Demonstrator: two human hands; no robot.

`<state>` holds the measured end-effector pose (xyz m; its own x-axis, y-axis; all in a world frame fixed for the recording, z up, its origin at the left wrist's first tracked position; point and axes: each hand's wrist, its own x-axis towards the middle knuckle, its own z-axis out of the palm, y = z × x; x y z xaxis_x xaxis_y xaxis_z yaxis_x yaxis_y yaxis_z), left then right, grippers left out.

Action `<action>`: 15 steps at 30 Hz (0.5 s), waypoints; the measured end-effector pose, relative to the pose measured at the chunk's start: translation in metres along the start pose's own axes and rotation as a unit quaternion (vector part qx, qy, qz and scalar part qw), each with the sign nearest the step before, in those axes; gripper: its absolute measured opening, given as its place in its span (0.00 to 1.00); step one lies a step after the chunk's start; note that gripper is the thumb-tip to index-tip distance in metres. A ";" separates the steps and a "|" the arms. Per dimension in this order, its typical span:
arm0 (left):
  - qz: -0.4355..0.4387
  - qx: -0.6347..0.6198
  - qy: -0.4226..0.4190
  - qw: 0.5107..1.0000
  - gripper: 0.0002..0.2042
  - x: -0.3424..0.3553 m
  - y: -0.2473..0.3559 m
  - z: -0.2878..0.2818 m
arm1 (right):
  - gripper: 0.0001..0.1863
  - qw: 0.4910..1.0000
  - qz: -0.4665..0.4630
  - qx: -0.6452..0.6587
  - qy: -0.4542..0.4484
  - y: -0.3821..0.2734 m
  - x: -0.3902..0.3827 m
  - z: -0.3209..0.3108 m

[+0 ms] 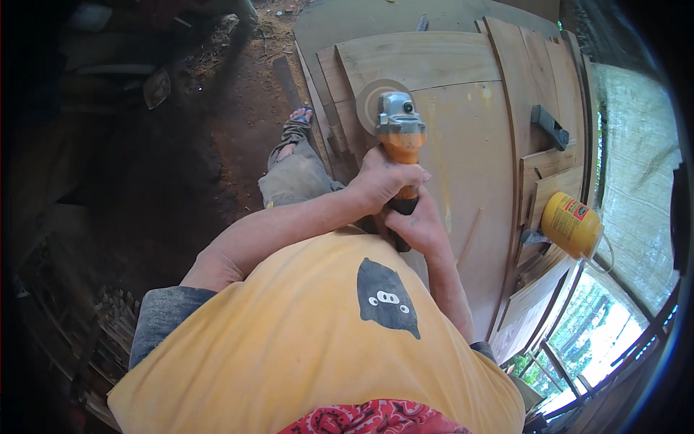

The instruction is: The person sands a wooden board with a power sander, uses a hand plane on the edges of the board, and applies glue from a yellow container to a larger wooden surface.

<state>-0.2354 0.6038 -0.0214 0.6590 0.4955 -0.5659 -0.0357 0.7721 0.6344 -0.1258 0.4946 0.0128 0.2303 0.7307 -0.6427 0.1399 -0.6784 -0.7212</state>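
Both my hands are closed on an orange and black angle grinder with a silver gear head. My left hand wraps the body just behind the head. Closer to me, my right hand grips the black rear end. A round disc sits on the left side of the head and looks blurred. Beneath the disc lies a pale wooden board, at the near left end of which the disc overlaps the wood. Whether the disc touches it, I cannot tell.
A large wooden panel covers the bench. On the right are a hand plane, wood offcuts and a yellow bucket with a handle. My sandalled foot stands on the dirt floor to the left.
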 end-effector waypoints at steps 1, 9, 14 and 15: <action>-0.007 0.000 0.000 1.000 0.15 0.006 0.002 0.001 | 0.25 1.000 -0.015 -0.007 0.007 -0.007 0.002 -0.002; 0.010 -0.029 0.015 0.999 0.15 0.023 0.011 -0.006 | 0.24 0.999 0.018 -0.047 0.012 -0.038 0.015 -0.001; 0.025 -0.035 0.018 0.999 0.13 0.021 0.012 -0.002 | 0.24 0.999 0.012 -0.015 0.038 -0.042 0.017 -0.001; 0.025 -0.036 0.011 0.999 0.13 0.019 0.012 -0.001 | 0.24 0.999 0.018 -0.025 0.014 -0.041 0.016 -0.002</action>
<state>-0.2243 0.6227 -0.0254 0.6384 0.5428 -0.5457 -0.1235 0.7720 0.6234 -0.1262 0.5342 0.0327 0.2635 0.7038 -0.6597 0.1793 -0.7077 -0.6834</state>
